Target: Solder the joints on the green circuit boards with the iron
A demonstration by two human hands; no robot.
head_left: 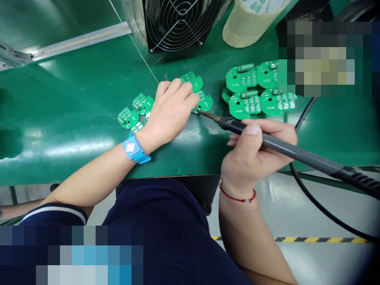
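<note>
My right hand (252,150) is closed round the dark grey handle of a soldering iron (285,148). The iron's tip touches or nearly touches the lower edge of a green circuit board (206,103). My left hand (173,109) is bent over the boards, fingers curled down and their tips hidden. A thin strand of solder wire (135,45) comes down from above and runs in behind its knuckles. Another board (194,81) shows just beyond the fingers. Left of this hand lie several small joined boards (128,118), partly covered by it.
At the right, several green boards (245,105) are stacked in joined rows. A black fan (181,18) with a wire guard stands at the back, beside a cream-coloured roll (243,25). The iron's black cable (311,202) hangs past the green table's front edge (184,175).
</note>
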